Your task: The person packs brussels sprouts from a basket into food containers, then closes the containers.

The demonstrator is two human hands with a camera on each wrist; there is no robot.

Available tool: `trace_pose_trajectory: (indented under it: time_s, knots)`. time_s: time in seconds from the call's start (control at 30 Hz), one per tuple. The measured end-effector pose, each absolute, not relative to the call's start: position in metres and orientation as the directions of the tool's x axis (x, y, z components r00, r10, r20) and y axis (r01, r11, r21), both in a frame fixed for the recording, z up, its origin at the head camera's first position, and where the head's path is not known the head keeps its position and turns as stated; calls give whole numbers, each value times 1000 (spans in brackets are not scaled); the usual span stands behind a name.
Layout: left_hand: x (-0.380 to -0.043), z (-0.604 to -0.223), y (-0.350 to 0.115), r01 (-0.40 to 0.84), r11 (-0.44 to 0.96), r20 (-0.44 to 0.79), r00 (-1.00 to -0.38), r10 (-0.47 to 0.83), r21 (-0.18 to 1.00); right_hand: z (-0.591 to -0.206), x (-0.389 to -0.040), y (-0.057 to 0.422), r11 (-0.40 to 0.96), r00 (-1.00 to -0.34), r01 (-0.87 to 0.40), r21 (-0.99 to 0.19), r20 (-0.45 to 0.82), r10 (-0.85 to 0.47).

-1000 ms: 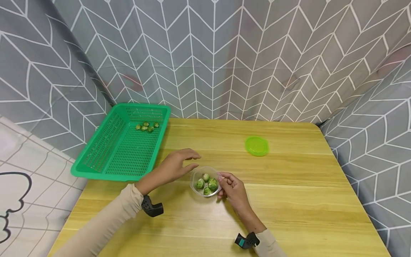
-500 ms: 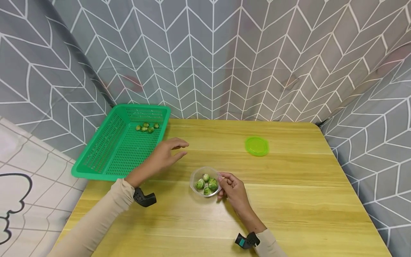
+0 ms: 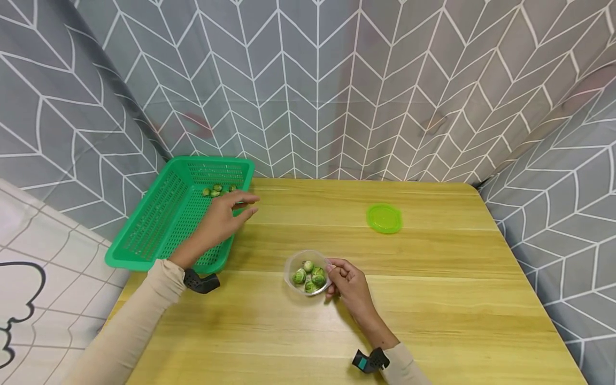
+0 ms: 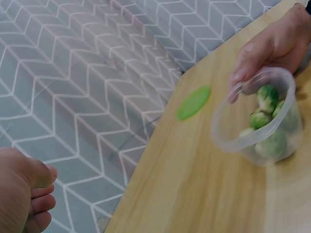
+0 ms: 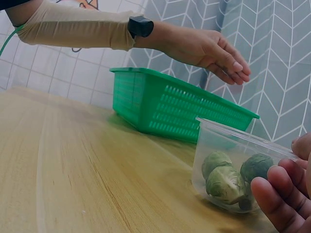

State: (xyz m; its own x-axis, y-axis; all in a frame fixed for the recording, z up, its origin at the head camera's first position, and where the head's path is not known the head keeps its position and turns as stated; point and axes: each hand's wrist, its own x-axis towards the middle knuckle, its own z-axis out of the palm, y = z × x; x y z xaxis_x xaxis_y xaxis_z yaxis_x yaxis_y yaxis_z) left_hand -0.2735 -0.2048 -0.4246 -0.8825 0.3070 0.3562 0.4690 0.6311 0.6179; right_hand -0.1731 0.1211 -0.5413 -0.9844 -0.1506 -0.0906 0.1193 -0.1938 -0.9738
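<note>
A clear plastic tub (image 3: 290, 266) stands mid-table with several Brussels sprouts (image 3: 318, 279) inside. My right hand (image 3: 348, 283) pinches the tub's right rim between thumb and fingers. Over the right side of a green plastic basket (image 3: 139, 264) hovers my left hand (image 3: 223, 214), its fingers relaxed and holding nothing. In the right wrist view this left hand (image 5: 214, 56) is above the basket's rim, apart from it. More Brussels sprouts (image 3: 215, 193) lie at the basket's far end, some partly hidden behind the left hand in the head view.
A bright green lid (image 3: 384, 218) lies flat on the wooden table (image 3: 433, 299), right of and beyond the tub. Patterned grey curtains (image 3: 308, 91) hang behind the table and along its sides.
From near the tub, my left hand has moved left and away from me, to above the basket. My right hand and the tub have stayed in place.
</note>
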Motion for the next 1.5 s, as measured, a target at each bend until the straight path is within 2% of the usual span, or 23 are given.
trace_pose_trajectory:
  time_s: [0.13, 0.4, 0.7, 1.13, 1.5]
  knots:
    - [-285, -424, -216, 452, 640, 377, -888, 261, 621, -542, -174, 122, -191, -985, 123, -974, -96, -144]
    - [-302, -435, -240, 362, 666, 313, -929, 198, 653, -543, -175, 124, -174, -987, 121, -977, -100, -125]
    - [-328, -457, -268, 338, 718, 313, -934, 174, 609, -543, -175, 125, -170, -988, 124, -978, -105, -116]
    - [-353, -481, -291, 199, 813, 193, -975, 109, 547, -544, -174, 121, -168, -986, 136, -976, -118, -114]
    - [-369, -487, -294, 138, 862, 113, -989, 95, 487, -542, -173, 120, -160, -986, 130, -979, -111, -120]
